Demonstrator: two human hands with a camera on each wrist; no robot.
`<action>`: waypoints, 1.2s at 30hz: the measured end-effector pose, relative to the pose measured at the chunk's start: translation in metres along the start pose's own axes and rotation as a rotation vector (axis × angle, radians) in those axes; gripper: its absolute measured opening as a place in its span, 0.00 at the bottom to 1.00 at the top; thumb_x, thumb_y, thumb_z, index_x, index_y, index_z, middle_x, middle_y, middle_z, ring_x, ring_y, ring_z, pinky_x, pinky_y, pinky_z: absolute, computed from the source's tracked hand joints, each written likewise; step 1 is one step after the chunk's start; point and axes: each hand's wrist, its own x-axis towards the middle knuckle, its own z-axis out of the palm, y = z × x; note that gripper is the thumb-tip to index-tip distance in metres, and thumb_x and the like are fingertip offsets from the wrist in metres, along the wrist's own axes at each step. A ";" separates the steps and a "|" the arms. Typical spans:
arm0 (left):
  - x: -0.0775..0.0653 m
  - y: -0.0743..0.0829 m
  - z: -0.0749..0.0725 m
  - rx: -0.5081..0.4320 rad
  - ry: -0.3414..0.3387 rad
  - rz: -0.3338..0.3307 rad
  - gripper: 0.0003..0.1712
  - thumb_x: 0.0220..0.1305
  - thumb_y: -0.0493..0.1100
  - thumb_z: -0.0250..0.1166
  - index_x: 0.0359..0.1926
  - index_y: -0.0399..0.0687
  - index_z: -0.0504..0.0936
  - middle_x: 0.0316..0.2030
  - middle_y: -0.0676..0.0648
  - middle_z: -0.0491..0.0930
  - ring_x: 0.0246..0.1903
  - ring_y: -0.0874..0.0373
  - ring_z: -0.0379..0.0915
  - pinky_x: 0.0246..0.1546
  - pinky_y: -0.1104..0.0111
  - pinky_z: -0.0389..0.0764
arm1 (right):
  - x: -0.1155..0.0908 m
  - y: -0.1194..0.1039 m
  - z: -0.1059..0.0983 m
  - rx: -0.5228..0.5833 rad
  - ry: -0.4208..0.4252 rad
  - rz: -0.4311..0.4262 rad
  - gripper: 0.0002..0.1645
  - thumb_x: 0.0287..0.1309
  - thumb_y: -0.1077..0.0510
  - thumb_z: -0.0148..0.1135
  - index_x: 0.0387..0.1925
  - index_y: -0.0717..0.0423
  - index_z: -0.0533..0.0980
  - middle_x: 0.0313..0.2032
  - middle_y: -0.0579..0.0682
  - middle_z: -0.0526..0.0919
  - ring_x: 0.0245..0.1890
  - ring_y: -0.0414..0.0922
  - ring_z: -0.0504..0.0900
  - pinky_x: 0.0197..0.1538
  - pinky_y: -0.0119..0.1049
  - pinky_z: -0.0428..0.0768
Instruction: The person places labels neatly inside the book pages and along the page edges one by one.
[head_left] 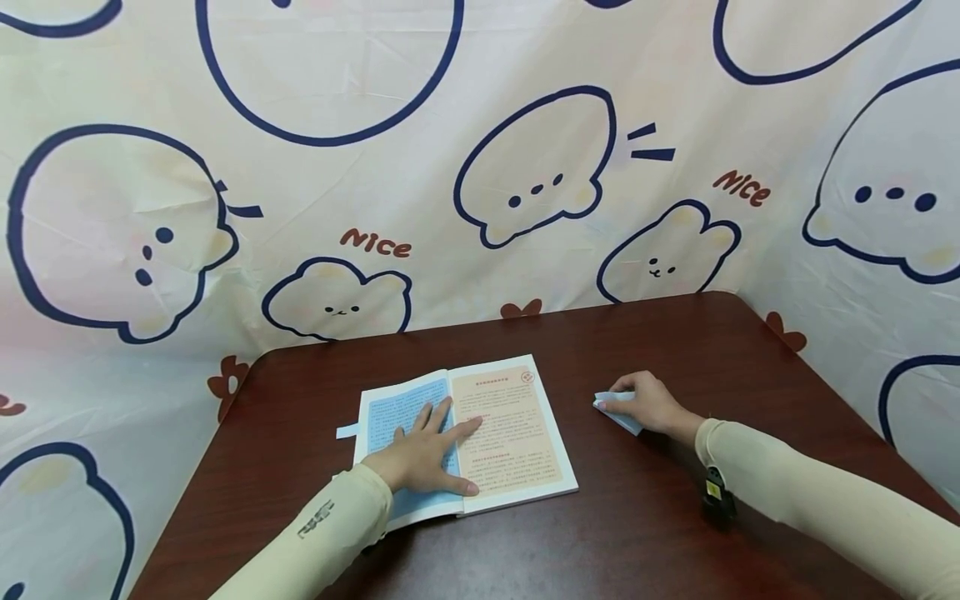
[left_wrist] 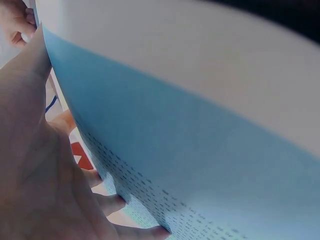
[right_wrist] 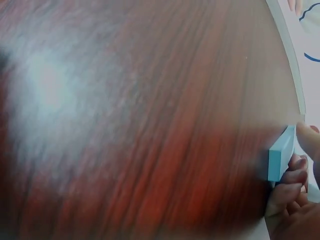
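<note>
An open book [head_left: 510, 433] lies on the table, its left page [left_wrist: 165, 130] printed on blue and its right page on beige. Spread across the fold and both pages is my left hand [head_left: 423, 454], palm down, with straight fingers pressing the paper. Further right, my right hand [head_left: 648, 404] pinches a small light-blue pad of sticky notes [right_wrist: 281, 155] between thumb and curled fingers, low over the table. From the book's left edge a light-blue paper tab [head_left: 347, 432] sticks out.
The dark reddish-brown wooden table [head_left: 480, 558] has rounded far corners. A pale cloth [head_left: 427, 183] with cartoon outlines hangs behind it and along the sides. On the right forearm's underside sits a small black device [head_left: 717, 496].
</note>
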 end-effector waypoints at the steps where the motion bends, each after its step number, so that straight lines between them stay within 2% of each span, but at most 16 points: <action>1: 0.000 0.000 0.000 -0.002 -0.002 -0.001 0.60 0.46 0.78 0.70 0.78 0.77 0.55 0.82 0.41 0.36 0.80 0.32 0.33 0.64 0.22 0.52 | 0.000 0.000 0.001 0.004 0.003 0.001 0.20 0.58 0.52 0.73 0.43 0.66 0.84 0.40 0.60 0.86 0.33 0.45 0.79 0.34 0.36 0.78; 8: -0.001 0.001 -0.001 -0.016 -0.005 0.005 0.59 0.47 0.77 0.71 0.78 0.77 0.55 0.82 0.41 0.35 0.80 0.32 0.32 0.64 0.22 0.52 | 0.001 0.001 0.004 0.018 0.053 0.051 0.15 0.59 0.56 0.72 0.38 0.66 0.85 0.40 0.61 0.85 0.34 0.47 0.79 0.35 0.35 0.77; 12: -0.001 0.001 0.000 -0.012 0.004 0.006 0.59 0.46 0.77 0.71 0.78 0.77 0.55 0.82 0.41 0.36 0.80 0.32 0.33 0.64 0.22 0.52 | 0.000 -0.001 0.004 0.021 0.058 0.080 0.15 0.58 0.54 0.73 0.35 0.65 0.86 0.37 0.59 0.86 0.33 0.46 0.78 0.34 0.35 0.77; 17: -0.001 0.000 0.000 -0.021 0.005 0.009 0.59 0.46 0.77 0.71 0.78 0.77 0.55 0.82 0.41 0.36 0.80 0.32 0.33 0.63 0.22 0.52 | 0.001 -0.003 0.005 0.012 0.047 0.092 0.17 0.57 0.52 0.74 0.39 0.64 0.87 0.41 0.60 0.86 0.35 0.47 0.79 0.35 0.35 0.78; 29: -0.001 0.000 0.001 -0.019 0.008 0.006 0.59 0.46 0.77 0.71 0.77 0.77 0.56 0.82 0.41 0.37 0.80 0.32 0.33 0.64 0.22 0.52 | -0.003 -0.004 0.007 0.010 0.072 0.111 0.15 0.64 0.56 0.66 0.40 0.67 0.85 0.42 0.63 0.85 0.33 0.46 0.79 0.31 0.34 0.77; 33: -0.001 0.000 0.001 -0.025 0.008 0.008 0.59 0.46 0.77 0.71 0.77 0.77 0.56 0.82 0.41 0.37 0.80 0.32 0.33 0.64 0.22 0.51 | -0.002 -0.004 0.007 0.009 0.079 0.105 0.16 0.67 0.56 0.63 0.42 0.67 0.85 0.43 0.63 0.86 0.35 0.46 0.80 0.35 0.35 0.78; 36: -0.001 0.000 0.001 -0.031 0.007 0.009 0.59 0.46 0.77 0.71 0.78 0.77 0.55 0.82 0.41 0.36 0.80 0.32 0.32 0.64 0.22 0.51 | -0.002 -0.004 0.007 0.003 0.080 0.097 0.16 0.69 0.56 0.61 0.44 0.67 0.84 0.46 0.64 0.86 0.41 0.51 0.82 0.42 0.41 0.80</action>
